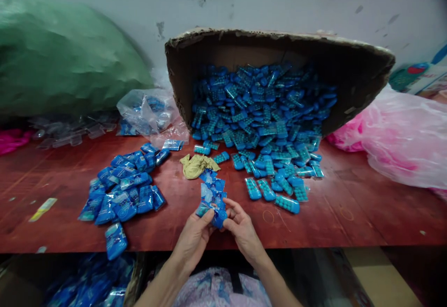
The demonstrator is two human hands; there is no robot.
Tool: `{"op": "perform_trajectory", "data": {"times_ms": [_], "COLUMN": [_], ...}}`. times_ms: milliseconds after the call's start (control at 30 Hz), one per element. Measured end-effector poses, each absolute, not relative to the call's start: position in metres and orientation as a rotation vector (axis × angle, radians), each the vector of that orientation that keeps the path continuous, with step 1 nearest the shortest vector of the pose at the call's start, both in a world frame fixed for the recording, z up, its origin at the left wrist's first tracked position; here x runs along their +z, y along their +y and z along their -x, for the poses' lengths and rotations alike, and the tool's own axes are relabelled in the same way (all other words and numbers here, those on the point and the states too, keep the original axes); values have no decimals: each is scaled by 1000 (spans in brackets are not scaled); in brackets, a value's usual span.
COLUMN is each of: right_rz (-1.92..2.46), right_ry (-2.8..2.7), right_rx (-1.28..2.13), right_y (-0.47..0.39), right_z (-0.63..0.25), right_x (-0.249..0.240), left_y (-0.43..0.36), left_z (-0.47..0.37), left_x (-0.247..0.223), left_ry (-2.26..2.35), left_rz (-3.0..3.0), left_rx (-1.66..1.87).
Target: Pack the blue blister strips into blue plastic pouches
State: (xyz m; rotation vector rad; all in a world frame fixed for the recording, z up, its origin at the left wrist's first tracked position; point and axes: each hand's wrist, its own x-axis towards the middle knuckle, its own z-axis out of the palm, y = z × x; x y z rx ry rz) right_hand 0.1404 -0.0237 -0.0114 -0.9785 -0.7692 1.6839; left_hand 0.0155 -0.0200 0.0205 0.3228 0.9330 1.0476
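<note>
Near the table's front edge, my left hand (196, 233) and my right hand (242, 228) both pinch a blue printed packet (218, 215) between them. More blue printed sleeves (212, 188) lie just behind it, up to a crumpled yellow-green cloth (197, 165). To the left is a pile of filled blue packets (125, 186), one of them (116, 240) at the table edge. A tipped cardboard box (363, 46) opens toward me, and clear-fronted blue cases with teal balls (258, 107) spill out of it onto the table.
The red table (349, 218) runs across the view. A large green sack (63, 60) stands at the back left, beside a clear plastic bag (150, 109). A pink and white plastic bag (408, 135) lies at the right. Below the front edge at left are more blue packets (91, 281).
</note>
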Motion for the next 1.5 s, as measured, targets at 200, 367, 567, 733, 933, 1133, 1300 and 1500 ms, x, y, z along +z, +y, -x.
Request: {"op": "perform_trajectory", "data": {"times_ms": [200, 367, 567, 733, 933, 1133, 1300, 1500], "right_rz": [1032, 925, 1014, 1064, 919, 894, 976, 1205], "right_ry": [-910, -879, -1090, -1307, -1591, -2010, -2157, -2063], "right_rx": [1581, 1698, 1648, 1498, 1530, 1004, 684, 547], "right_y": [-24, -18, -22, -23, 2, 33, 68, 127], "right_z": [-143, -145, -134, -112, -60, 8, 49, 77], "right_x": [-12, -17, -14, -17, -9, -12, -26, -29], "left_y": [-26, -25, -28, -28, -15, 18, 97, 175], "left_z": [-19, -12, -5, 9, 94, 195, 238, 245], "left_x": [21, 23, 21, 24, 41, 48, 35, 16], "left_ry": [949, 906, 915, 982, 1518, 2355, 2271, 2136], "left_rz": [-200, -143, -169, -254, -722, -1411, -1766, -1797], "left_rx": [1038, 1021, 1077, 1150, 1330, 1177, 782, 687]}}
